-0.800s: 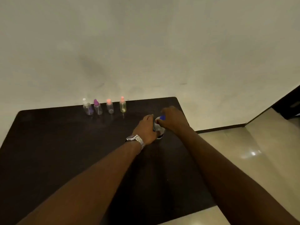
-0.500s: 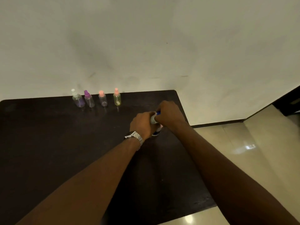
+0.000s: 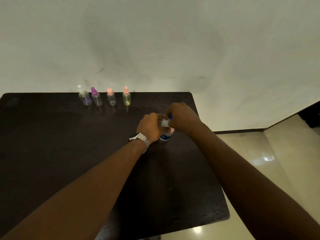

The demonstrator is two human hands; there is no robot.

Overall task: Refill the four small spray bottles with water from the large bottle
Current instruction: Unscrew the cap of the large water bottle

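Observation:
The large bottle (image 3: 165, 135) stands upright on the dark table (image 3: 52, 153) near its right side, mostly hidden by both hands. My left hand (image 3: 150, 127) wraps its body, a metal watch on the wrist. My right hand (image 3: 181, 116) is closed over its blue cap (image 3: 170, 116) from above. At the table's far edge stand the small spray bottles in a row: one with a white top (image 3: 83, 97), one with a purple top (image 3: 96, 97), a clear one with a pink top (image 3: 110, 97) and a yellowish one with a pink top (image 3: 126, 97).
A pale wall (image 3: 155, 40) rises right behind the table's far edge. Glossy tiled floor (image 3: 268, 161) lies to the right, past the table's right edge. A dark opening (image 3: 310, 116) shows at the far right.
The view has tilted, so the table and small bottles sit higher and further left in frame. Both hands stay on the large bottle, the right hand still over the cap.

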